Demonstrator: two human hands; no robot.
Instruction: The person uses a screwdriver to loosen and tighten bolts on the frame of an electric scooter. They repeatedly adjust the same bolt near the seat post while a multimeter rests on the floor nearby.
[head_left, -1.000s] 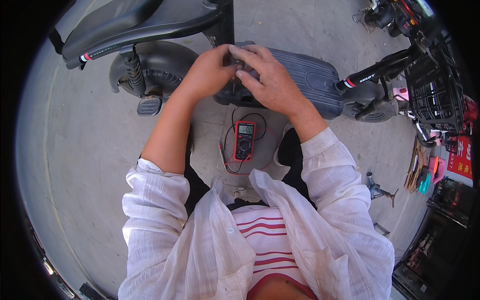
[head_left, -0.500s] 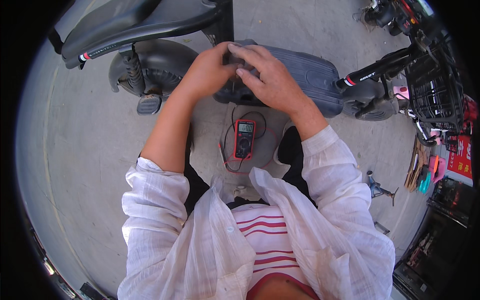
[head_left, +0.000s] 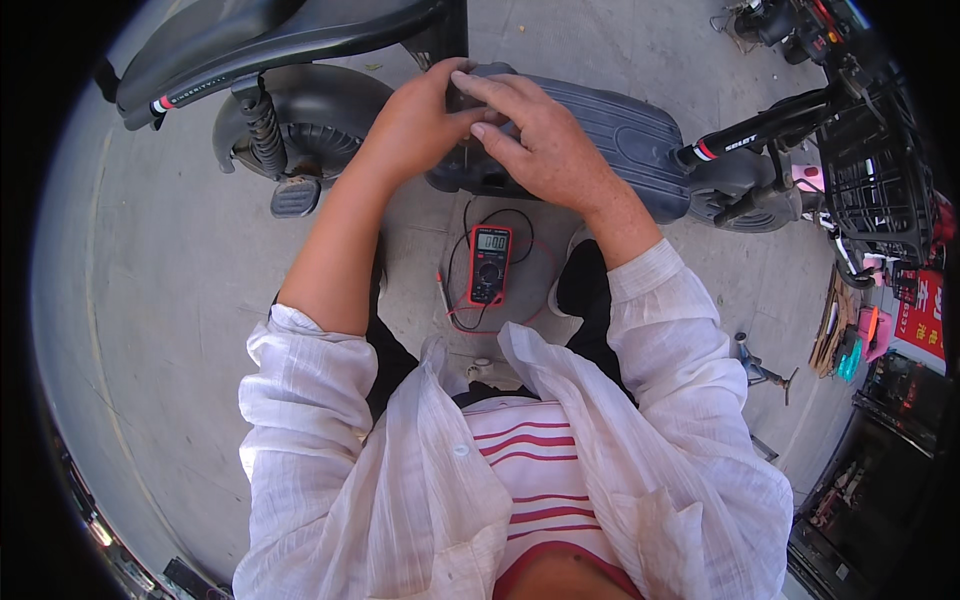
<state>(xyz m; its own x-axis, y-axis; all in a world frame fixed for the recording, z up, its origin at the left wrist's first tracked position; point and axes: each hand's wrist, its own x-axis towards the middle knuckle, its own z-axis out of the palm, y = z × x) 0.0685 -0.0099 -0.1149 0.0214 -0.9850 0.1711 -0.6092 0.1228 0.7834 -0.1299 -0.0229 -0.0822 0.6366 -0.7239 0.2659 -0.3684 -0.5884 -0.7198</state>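
Note:
Both of my hands meet over the rear end of the dark footboard [head_left: 620, 135] of a black electric scooter. My left hand [head_left: 422, 118] has its fingers curled and its thumb pointing at the other hand. Close against it, my right hand [head_left: 540, 140] bends its fingers and thumb inward. What lies between the fingertips is dark and mostly covered, so I cannot make it out. On the ground between my feet lies a red multimeter [head_left: 489, 265] with its display lit. Its black lead [head_left: 527, 222] and a red lead loop around it.
The scooter's rear wheel [head_left: 335, 110] and pedal [head_left: 296, 197] are at left, under the seat. A black wire basket [head_left: 875, 180] is at far right. A blue metal part [head_left: 757, 368] lies on the ground at right, near cardboard pieces [head_left: 830, 325].
The scooter and multimeter sit slightly higher in the picture. My hands stay together at the same place on the footboard, with small shifts of the fingers.

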